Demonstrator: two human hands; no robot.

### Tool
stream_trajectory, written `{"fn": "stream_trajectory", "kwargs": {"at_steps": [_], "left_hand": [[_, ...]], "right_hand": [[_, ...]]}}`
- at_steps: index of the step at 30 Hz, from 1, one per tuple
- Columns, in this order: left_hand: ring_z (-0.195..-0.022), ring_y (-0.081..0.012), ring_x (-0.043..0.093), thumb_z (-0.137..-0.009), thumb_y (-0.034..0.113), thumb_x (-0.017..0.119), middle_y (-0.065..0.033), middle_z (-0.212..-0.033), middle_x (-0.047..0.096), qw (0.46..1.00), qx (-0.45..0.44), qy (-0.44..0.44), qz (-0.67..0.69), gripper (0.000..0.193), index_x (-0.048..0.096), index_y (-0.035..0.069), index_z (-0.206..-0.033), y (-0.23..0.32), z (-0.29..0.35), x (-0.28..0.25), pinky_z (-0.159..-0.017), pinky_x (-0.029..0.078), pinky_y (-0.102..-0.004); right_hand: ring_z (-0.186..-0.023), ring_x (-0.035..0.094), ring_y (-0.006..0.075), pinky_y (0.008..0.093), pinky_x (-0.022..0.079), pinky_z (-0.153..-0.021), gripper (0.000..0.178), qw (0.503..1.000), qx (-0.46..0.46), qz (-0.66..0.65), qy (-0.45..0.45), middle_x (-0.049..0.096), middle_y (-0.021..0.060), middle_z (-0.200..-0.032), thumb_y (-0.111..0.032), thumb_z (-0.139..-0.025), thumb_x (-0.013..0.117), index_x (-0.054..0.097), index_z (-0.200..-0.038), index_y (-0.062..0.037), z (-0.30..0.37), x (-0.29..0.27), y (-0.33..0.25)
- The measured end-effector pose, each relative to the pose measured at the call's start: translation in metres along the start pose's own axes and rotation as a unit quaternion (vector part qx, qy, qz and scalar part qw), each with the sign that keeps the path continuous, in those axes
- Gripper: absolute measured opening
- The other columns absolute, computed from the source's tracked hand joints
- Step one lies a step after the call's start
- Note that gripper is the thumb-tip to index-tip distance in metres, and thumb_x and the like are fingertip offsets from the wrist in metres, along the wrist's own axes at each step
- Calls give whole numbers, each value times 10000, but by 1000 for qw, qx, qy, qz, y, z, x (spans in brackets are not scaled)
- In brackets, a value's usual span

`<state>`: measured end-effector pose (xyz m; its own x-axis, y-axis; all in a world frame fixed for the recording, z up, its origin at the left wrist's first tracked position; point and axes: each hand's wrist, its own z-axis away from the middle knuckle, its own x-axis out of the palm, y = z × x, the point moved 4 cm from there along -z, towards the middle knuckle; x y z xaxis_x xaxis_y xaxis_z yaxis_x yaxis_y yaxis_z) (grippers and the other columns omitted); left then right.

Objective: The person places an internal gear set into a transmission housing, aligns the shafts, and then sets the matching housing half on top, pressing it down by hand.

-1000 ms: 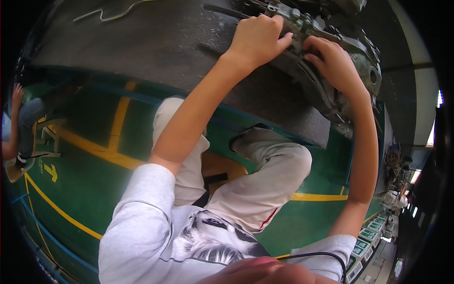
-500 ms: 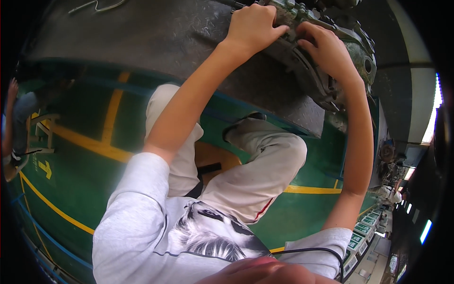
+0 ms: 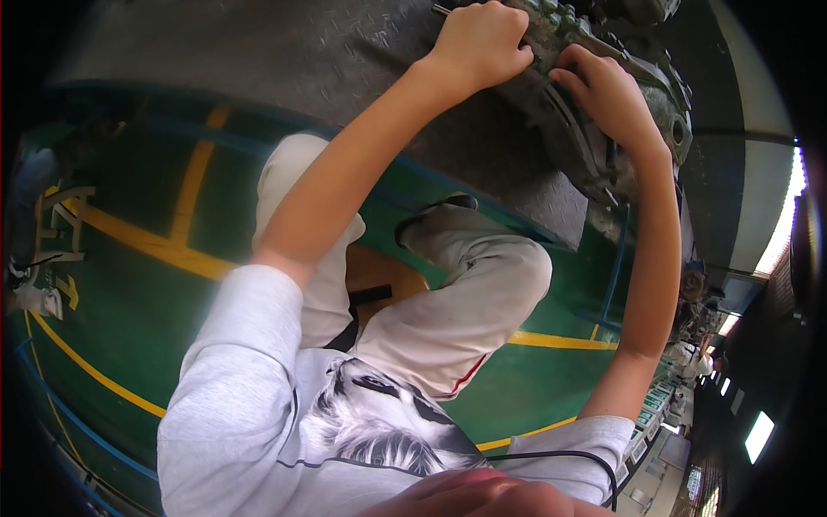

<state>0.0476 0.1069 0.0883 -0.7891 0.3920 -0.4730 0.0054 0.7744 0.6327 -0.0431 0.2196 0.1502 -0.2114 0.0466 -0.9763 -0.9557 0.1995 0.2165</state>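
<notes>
A large grey cast-metal machine housing point(image 3: 564, 129), with ribs, holes and a curved flange, sits on a dark metal bench at the upper right. My left hand point(image 3: 484, 45) is closed in a fist at its left side, thumb tucked in. The end of a thin metal rod point(image 3: 440, 9) pokes out beside the knuckles; whether the fist grips it is hidden. My right hand point(image 3: 607, 93) rests over the housing with bent fingers. Its thumb and forefinger curl close together against the metal, and anything between them is too small to make out.
The patterned steel bench top point(image 3: 258, 52) extends left, its corner point(image 3: 573, 233) near my knee. I sit on a brown stool point(image 3: 379, 276) over a green floor with yellow lines. A metal stand point(image 3: 73, 215) and a person's shoe point(image 3: 43, 297) are far left.
My left thumb has folded in against the fist. My right hand has shifted slightly with bent fingers. The view has moved a little, and the bent wire at the upper left is out of sight.
</notes>
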Motion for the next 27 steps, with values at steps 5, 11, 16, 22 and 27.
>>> {"fn": "stream_trajectory", "kwargs": {"at_steps": [5,11,16,22,27], "left_hand": [[-666,-350,609,-718,235,604,-220,-666,596,994,-26,34,103,256,579,-17,-683,1,0,-16,-610,490,-436],[-659,-350,611,-717,253,640,-191,-675,606,1000,-15,17,5,251,571,13,-736,0,4,0,-614,496,-435],[-661,-337,617,-710,230,633,-184,-677,610,999,-34,25,-22,225,571,14,-721,4,6,4,-611,500,-423],[-675,-334,621,-704,216,612,-185,-684,613,999,40,-8,-30,208,576,11,-723,-3,6,1,-627,501,-422],[-704,-326,623,-702,247,623,-182,-706,616,999,29,-27,-31,242,577,14,-748,-1,4,4,-652,499,-408]], "right_hand": [[-678,568,338,394,438,-602,240,995,71,-53,38,584,152,-712,-288,-836,554,548,-879,-51,1,-19,-4],[-644,538,289,364,425,-613,165,993,23,-99,-55,565,127,-685,-139,-798,574,540,-950,-83,-2,-2,-8],[-717,563,326,385,433,-626,154,998,22,-65,-13,587,137,-723,-188,-816,565,535,-923,-81,-1,1,-4],[-629,557,303,366,433,-591,203,993,74,-77,56,582,122,-673,-258,-813,586,579,-953,-111,9,-21,-5],[-585,515,278,358,411,-569,195,996,-14,-88,-2,547,114,-632,-163,-782,599,572,-961,-88,6,-7,-3]]}}
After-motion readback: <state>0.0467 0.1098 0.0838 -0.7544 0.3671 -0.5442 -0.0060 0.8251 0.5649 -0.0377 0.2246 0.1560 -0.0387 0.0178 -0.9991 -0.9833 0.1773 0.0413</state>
